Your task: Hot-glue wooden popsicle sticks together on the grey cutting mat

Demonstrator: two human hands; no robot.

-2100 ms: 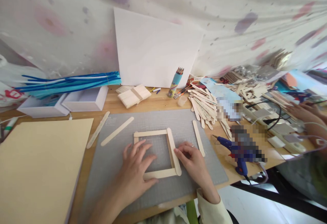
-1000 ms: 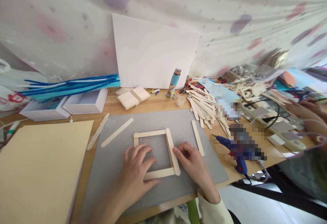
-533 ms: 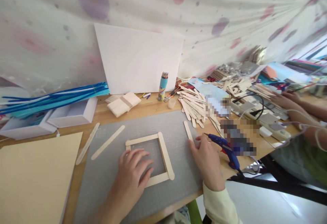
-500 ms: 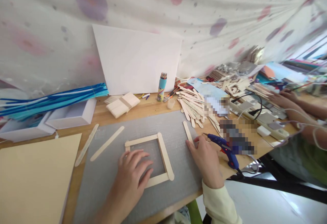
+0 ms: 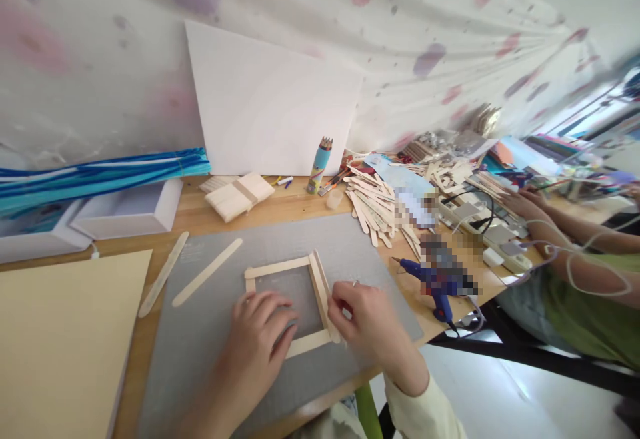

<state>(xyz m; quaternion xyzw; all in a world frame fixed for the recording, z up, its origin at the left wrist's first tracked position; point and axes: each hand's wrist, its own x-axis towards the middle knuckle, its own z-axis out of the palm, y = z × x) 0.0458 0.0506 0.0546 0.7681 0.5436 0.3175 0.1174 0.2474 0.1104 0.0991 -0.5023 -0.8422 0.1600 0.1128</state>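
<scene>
A square frame of wooden craft sticks (image 5: pixel 278 267) lies on the grey cutting mat (image 5: pixel 210 352). My left hand (image 5: pixel 257 339) rests flat with fingers spread over the frame's left and bottom sides. My right hand (image 5: pixel 363 322) pinches another craft stick (image 5: pixel 323 282), holding it along the frame's right side, beside the stick there. Two loose craft sticks (image 5: pixel 206 281) lie on the mat's left part and the table beside it.
A blue glue gun (image 5: pixel 427 279) lies right of the mat, with a heap of craft sticks (image 5: pixel 373 205) behind it. A cream board (image 5: pixel 55 339) sits left, white boxes (image 5: pixel 130 209) and blue pipe cleaners (image 5: pixel 100 175) behind. Another person's arms (image 5: pixel 565 232) work at the right.
My right hand went right to the loose stick by the glue gun, picked it up, and brought it back against the frame's right side. The left hand stayed on the frame.
</scene>
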